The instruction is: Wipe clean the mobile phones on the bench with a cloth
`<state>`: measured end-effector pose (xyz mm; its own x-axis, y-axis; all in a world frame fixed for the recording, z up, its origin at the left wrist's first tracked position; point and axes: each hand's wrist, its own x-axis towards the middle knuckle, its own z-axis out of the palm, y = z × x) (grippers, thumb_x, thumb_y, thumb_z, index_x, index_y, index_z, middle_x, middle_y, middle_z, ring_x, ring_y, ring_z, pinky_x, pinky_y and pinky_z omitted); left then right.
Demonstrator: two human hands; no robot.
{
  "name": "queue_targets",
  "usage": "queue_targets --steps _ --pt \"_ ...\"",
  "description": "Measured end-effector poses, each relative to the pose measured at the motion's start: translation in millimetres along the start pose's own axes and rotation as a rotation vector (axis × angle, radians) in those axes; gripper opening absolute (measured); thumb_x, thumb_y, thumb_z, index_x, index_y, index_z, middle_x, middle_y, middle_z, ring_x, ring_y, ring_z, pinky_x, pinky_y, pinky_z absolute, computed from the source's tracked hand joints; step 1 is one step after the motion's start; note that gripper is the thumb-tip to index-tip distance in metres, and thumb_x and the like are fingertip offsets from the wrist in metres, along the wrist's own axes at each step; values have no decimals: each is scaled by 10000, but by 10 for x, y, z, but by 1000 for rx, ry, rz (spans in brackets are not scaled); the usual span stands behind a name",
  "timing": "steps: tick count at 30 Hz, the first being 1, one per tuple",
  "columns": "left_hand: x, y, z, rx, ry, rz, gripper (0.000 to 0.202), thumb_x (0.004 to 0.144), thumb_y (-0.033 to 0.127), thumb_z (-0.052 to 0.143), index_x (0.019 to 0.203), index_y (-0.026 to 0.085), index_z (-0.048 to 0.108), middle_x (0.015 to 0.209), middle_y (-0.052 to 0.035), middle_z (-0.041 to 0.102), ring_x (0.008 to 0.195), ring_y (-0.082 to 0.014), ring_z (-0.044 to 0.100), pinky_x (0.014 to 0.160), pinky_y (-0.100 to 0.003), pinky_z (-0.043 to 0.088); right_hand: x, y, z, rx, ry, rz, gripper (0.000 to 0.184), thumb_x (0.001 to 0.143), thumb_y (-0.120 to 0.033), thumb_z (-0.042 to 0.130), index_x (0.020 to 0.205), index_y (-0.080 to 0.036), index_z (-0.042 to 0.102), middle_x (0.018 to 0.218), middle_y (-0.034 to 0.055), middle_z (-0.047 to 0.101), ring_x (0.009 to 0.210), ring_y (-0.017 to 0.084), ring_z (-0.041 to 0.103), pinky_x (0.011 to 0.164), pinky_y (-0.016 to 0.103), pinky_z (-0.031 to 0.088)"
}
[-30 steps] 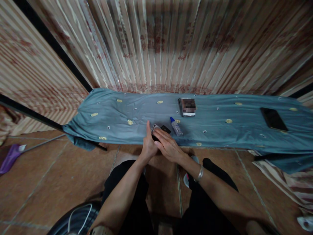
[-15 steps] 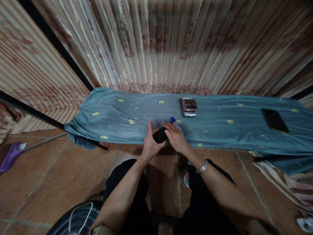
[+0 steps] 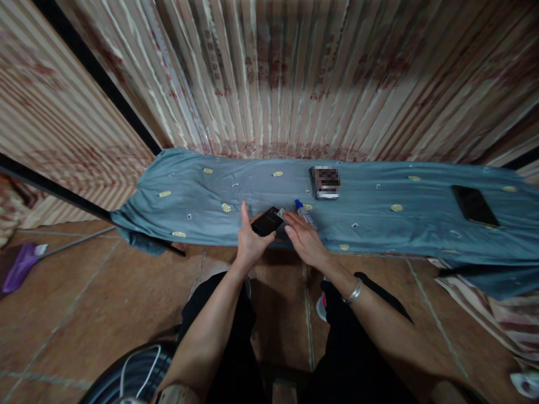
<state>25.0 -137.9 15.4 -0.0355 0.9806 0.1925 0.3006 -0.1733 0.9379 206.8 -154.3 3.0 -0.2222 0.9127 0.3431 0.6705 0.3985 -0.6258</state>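
Note:
My left hand [image 3: 251,241] is closed around a black phone [image 3: 268,222], thumb along its near edge and index finger pointing away. The phone tilts above the near part of the blue cloth. My right hand [image 3: 305,240] has its fingers together, pressing a small pale grey piece [image 3: 281,212] beside the phone's right end; whether that piece is cloth or film is too small to tell. Just beyond the right fingers lies a clear bottle with a blue cap [image 3: 298,204], partly hidden by that hand.
A blue patterned cloth [image 3: 202,216] covers the long narrow bench. On it sit a small blurred box [image 3: 325,183] and, farther right, another dark phone [image 3: 475,205]. Pleated curtains [image 3: 269,84] hang behind. A purple broom head [image 3: 20,267] lies on the tiled floor, left.
My left hand has shifted left with the phone, showing more of its flat face. The right fingers, earlier over the phone, are now at its right end.

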Motion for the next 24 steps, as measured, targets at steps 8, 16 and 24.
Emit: queue_targets --steps 8,16,24 --pt "63 -116 7 -40 43 -6 1236 603 198 818 1604 153 95 1124 -111 742 1037 -282 727 980 -447 548 -103 -133 89 17 -31 -61 506 1045 -399 363 1485 -196 506 1531 129 512 1454 262 440 1229 518 349" --pt "124 -164 104 -287 141 -295 1152 564 170 858 1543 140 252 999 -64 736 937 -238 727 937 -418 565 -117 -223 103 -27 -54 -180 529 1036 -337 383 1523 -137 440 1569 171 450 1494 270 372 1235 525 335" --pt "105 -128 165 -598 124 -467 931 642 171 825 1445 156 354 1027 -64 715 892 -175 720 969 -387 553 -5 -41 58 -119 25 -95 587 1007 -308 445 1570 -171 352 1615 156 381 1520 280 320 1238 551 300"
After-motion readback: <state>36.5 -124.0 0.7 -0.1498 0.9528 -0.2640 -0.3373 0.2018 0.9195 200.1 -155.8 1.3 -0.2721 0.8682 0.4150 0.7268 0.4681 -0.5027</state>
